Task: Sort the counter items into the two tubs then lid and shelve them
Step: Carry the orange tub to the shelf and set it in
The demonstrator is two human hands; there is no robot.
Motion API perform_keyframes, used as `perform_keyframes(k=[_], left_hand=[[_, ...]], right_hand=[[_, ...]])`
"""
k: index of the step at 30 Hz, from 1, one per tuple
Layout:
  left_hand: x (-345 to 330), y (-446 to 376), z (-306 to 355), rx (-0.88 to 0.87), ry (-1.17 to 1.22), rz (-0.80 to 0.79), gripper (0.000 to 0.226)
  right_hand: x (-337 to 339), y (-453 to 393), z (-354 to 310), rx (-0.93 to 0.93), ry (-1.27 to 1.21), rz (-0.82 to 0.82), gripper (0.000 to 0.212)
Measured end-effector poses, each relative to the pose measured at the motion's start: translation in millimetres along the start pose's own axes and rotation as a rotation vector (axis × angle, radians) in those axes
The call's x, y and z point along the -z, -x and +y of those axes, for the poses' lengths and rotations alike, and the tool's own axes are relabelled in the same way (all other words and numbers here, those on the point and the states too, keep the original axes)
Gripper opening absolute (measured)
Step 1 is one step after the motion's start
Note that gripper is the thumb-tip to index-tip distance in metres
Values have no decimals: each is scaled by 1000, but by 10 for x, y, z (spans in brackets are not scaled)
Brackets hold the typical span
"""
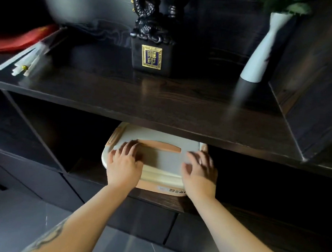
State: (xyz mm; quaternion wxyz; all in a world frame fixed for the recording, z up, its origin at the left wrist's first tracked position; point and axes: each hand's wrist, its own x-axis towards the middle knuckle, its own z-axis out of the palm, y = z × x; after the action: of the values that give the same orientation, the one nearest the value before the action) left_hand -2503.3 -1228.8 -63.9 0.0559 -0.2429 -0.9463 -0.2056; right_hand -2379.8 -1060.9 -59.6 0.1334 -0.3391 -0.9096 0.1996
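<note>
A peach tub with a cream lid (pixel 162 159) sits in the open shelf compartment under the dark counter (pixel 162 105), its front edge sticking out a little. The lid has a peach handle strip across its top. My left hand (pixel 123 165) lies flat on the lid's left front part, fingers spread. On the lid's right front corner rests my right hand (pixel 200 173), fingers spread and slightly blurred. Neither hand curls round anything. The tub's back half is hidden under the counter. Only one tub is in view.
On the counter stand a black dragon statue (pixel 152 45) with a gold plaque and a white vase (pixel 260 57) at the right. White sticks (pixel 25 61) and a red cloth (pixel 19 38) lie at the left. A dark cabinet wall (pixel 318 98) rises at right. Closed drawers sit below.
</note>
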Motion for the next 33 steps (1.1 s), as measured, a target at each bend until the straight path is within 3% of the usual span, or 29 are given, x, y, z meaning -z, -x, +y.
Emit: perform_keyframes(k=[4,10,16,22,28,33], left_hand=[[12,243,439,-76,163,-61,54],[-258,646,1760,-407,320,-176,43],[-627,1296,3402,-786,292,-311,43],[-977,2740,5229,-1102,462,-473,44],[-1247,4298,6858,-1333,542,-644,48],[-1508,4987,7774,-1475,492,-719,47]], right_hand=[[149,417,278,78,-10,-63,43],[772,811,1193,-70,93,51,45],[1769,1642,2491,-383,218,202,47],[2814,3132,3916,-761,309,351,48],[3725,4520,5116,-1094,407,483,50],[4269,5114,5839,-1281,389,553,50]])
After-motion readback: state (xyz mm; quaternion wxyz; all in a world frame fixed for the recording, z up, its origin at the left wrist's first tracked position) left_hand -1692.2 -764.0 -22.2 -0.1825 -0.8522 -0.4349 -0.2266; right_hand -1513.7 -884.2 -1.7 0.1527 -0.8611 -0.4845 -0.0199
